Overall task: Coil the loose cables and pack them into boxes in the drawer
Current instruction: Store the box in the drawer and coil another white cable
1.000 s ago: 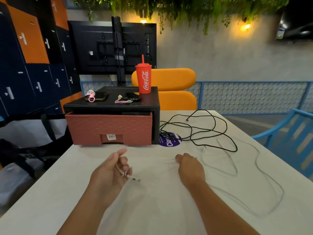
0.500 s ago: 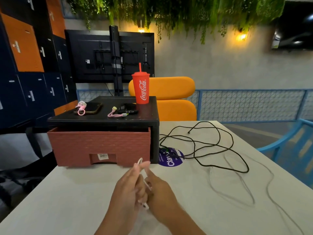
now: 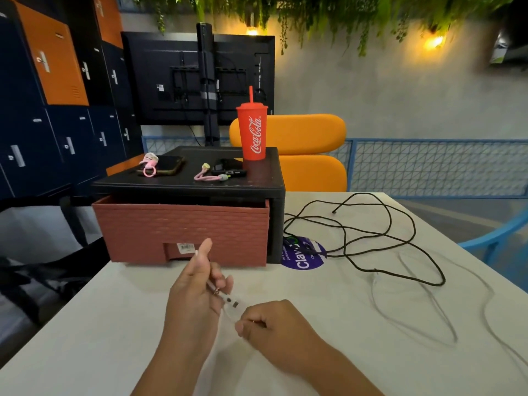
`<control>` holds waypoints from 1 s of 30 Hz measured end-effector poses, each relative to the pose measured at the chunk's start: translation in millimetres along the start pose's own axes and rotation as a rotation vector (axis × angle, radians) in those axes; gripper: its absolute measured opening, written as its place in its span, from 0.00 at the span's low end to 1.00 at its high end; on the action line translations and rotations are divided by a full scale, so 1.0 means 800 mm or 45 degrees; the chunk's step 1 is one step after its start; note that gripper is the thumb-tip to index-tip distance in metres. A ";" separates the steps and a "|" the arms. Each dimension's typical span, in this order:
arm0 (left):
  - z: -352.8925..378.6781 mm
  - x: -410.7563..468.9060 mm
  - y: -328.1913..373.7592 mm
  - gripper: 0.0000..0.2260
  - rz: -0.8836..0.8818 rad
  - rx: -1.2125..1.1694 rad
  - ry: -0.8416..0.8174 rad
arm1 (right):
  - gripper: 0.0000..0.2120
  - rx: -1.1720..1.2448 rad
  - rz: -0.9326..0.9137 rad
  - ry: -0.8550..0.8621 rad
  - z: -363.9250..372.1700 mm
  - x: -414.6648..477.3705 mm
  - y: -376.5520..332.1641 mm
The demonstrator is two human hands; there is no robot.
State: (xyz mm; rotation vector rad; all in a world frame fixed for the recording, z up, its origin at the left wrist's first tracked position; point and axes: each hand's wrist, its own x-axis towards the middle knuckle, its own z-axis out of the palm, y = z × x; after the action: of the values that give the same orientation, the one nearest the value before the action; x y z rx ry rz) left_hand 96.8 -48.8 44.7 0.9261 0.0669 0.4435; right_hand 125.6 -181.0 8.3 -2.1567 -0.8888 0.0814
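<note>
Head view: the left hand (image 3: 197,284) is up with its thumb raised and its fingers curled round the near end of the white cable (image 3: 232,303). The plug pokes out just below them. The right hand (image 3: 274,324) pinches the same cable just beside the plug, fingers tucked in. The rest trails off right across the surface (image 3: 85,324) in loose loops, near the black cable (image 3: 400,277) sprawled beside the reddish drawer (image 3: 183,230). Can't see inside that.

My take: the white cable is thin, light and floppy, so loops will probably spring apart unless pinned. I'd hold the cord just behind the plug, not the plug tip.
</note>
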 end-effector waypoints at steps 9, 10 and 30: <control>-0.001 -0.009 -0.027 0.14 0.266 0.868 -0.285 | 0.23 -0.422 -0.176 0.114 -0.031 -0.019 -0.012; -0.001 -0.011 -0.030 0.13 0.258 0.904 -0.334 | 0.20 -0.449 -0.223 0.148 -0.036 -0.021 -0.012; 0.027 -0.040 -0.004 0.10 -0.608 0.000 -0.499 | 0.15 -1.081 -0.080 1.001 -0.061 -0.011 0.005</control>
State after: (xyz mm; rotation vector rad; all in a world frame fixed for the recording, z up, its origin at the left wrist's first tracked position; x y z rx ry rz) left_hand 73.8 -79.5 51.4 0.9473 -0.0690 -0.1830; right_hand 137.4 -219.4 37.5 -2.5443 -0.5409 -1.2897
